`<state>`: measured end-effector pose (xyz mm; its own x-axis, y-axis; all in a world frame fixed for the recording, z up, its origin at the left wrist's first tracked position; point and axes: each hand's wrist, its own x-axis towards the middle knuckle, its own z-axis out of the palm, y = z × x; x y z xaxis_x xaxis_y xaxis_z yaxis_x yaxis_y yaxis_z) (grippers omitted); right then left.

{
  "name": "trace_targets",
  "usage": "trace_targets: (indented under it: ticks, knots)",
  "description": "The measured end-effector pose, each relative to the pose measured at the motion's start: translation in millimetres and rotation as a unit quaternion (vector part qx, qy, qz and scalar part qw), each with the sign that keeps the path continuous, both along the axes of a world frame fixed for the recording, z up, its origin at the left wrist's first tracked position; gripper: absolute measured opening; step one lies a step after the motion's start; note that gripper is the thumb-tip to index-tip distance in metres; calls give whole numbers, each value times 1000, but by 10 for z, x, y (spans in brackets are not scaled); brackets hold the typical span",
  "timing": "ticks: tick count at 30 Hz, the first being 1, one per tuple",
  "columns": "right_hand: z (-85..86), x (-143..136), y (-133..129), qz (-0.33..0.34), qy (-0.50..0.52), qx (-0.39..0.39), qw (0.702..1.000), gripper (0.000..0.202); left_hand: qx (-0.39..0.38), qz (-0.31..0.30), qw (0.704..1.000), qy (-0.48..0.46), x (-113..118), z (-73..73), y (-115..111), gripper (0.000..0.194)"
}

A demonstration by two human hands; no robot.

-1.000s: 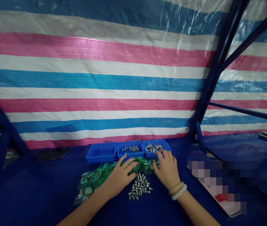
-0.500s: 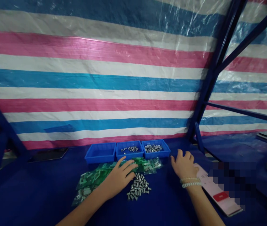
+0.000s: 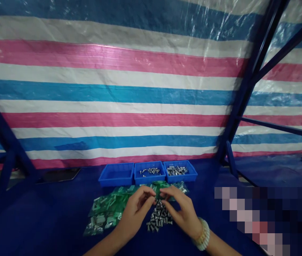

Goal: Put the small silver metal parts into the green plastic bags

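Both hands meet over the top of a pile of silver screws (image 3: pixel 159 217) on the blue table. My left hand (image 3: pixel 139 207) is closed, thumb and fingers curled together at the pile's left; whatever it pinches is too small to make out. From the right, my right hand (image 3: pixel 180 209), with beaded bracelets at the wrist, curves its thumb and fingers with a gap between them. Green-tinted clear bags (image 3: pixel 108 206) of small parts lie left of and behind the hands. Behind them stand three blue trays: a bare left one (image 3: pixel 117 175), a middle one (image 3: pixel 149 177) with some screws, a right one (image 3: pixel 181 177) with metal pieces.
A dark phone (image 3: pixel 61 175) lies at the back left of the table (image 3: pixel 41 220). Blue metal frame posts (image 3: pixel 236 106) rise on both sides in front of a striped sheet (image 3: pixel 129 92). A blurred-out pink item lies at the right.
My right hand has moved left from beside the pink item to the screw pile. My left hand has shifted slightly right, its fingers curling in. The view has shifted a little.
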<state>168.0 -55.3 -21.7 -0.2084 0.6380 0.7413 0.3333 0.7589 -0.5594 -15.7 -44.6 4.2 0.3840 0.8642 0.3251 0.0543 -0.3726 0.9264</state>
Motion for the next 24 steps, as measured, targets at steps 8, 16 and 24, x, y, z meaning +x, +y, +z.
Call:
trace_targets:
  ticks: [8, 16, 24]
  knots:
    - [76, 6, -31, 62, 7, 50, 997, 20, -18, 6, 1000, 24, 27, -94, -52, 11]
    - [91, -6, -61, 42, 20, 35, 998, 12, -16, 2, 1000, 17, 87, -123, -108, 19]
    - [57, -53, -80, 19, -12, -44, 999, 16, 77, 84, 992, 47, 110, -176, -146, 5]
